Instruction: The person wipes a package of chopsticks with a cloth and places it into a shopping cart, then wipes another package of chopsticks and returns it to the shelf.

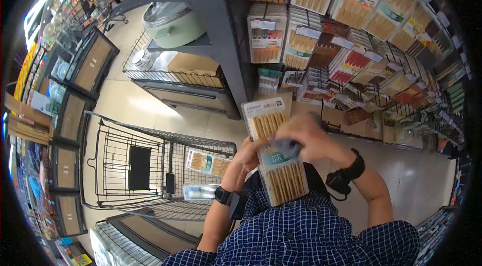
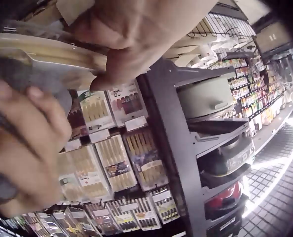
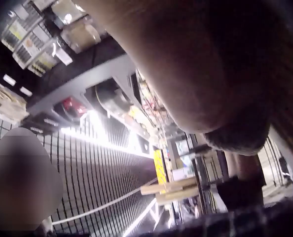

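Observation:
In the head view my left hand [image 1: 244, 158] grips the left edge of a long clear-fronted pack of chopsticks [image 1: 281, 185], held tilted in front of my body. The pack has a pale card top and a teal label across its middle. My right hand [image 1: 314, 140], blurred, lies over the pack's upper right side. Its fingers curl round a soft, dark grey cloth-like thing [image 1: 287, 149] that overlaps the label. The left wrist view shows that grey thing [image 2: 10, 74] bunched against the pack under the right fingers. My right palm fills much of the right wrist view, with the grey edge [image 3: 240, 140] below it.
A wire shopping cart [image 1: 125, 165] stands at my left, holding another chopstick pack [image 1: 207, 163] and a pack of thin blue-and-white sticks [image 1: 201, 191]. Racks of hanging chopstick packs [image 1: 311, 47] rise ahead and right. A dark shelf post [image 1: 221, 30] stands beside a green pot [image 1: 173, 27].

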The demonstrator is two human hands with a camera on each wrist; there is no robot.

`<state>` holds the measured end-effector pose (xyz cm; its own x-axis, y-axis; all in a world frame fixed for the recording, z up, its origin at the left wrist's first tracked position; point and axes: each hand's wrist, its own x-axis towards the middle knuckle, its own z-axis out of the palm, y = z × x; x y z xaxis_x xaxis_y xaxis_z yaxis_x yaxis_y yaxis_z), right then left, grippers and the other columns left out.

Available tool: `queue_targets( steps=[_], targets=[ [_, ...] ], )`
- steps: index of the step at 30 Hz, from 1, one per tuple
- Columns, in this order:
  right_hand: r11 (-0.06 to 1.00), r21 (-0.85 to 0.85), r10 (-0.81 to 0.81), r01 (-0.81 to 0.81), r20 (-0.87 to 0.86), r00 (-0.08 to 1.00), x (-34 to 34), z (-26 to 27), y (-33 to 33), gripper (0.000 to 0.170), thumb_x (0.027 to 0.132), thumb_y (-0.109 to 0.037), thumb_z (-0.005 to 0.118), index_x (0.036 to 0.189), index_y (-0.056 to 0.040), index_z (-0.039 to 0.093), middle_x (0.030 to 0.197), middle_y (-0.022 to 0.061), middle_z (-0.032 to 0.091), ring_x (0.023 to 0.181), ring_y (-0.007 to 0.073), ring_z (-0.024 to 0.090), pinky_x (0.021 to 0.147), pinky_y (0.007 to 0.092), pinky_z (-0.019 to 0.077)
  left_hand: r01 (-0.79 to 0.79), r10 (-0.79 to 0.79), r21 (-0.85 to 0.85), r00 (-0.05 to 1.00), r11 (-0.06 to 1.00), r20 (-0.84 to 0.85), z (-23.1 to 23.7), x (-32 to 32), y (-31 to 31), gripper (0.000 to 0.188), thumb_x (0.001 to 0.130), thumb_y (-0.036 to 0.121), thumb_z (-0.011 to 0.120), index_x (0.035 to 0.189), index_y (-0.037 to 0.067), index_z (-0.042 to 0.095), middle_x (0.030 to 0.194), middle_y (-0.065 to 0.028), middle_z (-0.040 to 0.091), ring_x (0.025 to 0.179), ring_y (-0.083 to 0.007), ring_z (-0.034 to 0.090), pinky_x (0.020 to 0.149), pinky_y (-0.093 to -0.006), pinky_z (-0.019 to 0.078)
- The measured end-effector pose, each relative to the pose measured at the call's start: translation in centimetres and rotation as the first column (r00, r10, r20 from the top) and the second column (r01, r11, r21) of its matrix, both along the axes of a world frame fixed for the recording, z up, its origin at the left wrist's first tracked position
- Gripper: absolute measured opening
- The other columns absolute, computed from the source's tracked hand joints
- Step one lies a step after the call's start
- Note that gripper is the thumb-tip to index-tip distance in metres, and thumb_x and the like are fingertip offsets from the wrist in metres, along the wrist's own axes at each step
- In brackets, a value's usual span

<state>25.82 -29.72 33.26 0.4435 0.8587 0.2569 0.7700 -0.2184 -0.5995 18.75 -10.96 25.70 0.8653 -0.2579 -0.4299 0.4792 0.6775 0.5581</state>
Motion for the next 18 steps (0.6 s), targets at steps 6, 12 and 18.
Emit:
queue_targets(
  steps=[6,12,18],
  targets=[
    [0.964,0.135,-0.262,0.229,0.323,0.909,2.7,3.8,-2.9,0.053,0.054,0.0,0.056,0.105,-0.0145,0.055,0.11,0.0048,0.052,0.107,0.0255,0.045,0.09,0.0407,0.0293,0.072,-0.107,0.231,0.984,0.97,0.144,3.2,1.6,-7.5,0.029,0.074,0.0,0.059,0.102,-0.001,0.051,0.092,-0.0083,0.058,0.083,-0.0165,0.058,0.074,-0.029,0.0476],
    [0.929,0.23,-0.333,0.289,0.184,0.925,7.2,3.7,-13.8,0.057,0.054,-0.001,0.056,0.109,-0.013,0.053,0.112,0.0093,0.051,0.105,0.0274,0.048,0.087,0.0371,0.0374,-0.034,0.008,0.238,0.994,0.971,0.108,5.2,3.0,-15.2,0.03,0.074,0.002,0.061,0.103,-0.004,0.053,0.095,-0.0094,0.06,0.082,-0.0175,0.059,0.074,-0.0273,0.0478],
    [0.55,0.396,-0.197,0.735,-0.794,0.575,4.8,0.5,-24.4,0.047,0.079,-0.014,0.059,0.122,-0.008,0.042,0.118,0.0062,0.048,0.105,0.0175,0.047,0.088,0.03,0.0396,-0.094,0.06,0.094,0.946,0.991,0.318,4.9,5.1,-21.6,0.048,0.081,0.02,0.06,0.119,-0.001,0.041,0.112,-0.0111,0.053,0.1,-0.0215,0.054,0.085,-0.0345,0.0453]
  ],
)
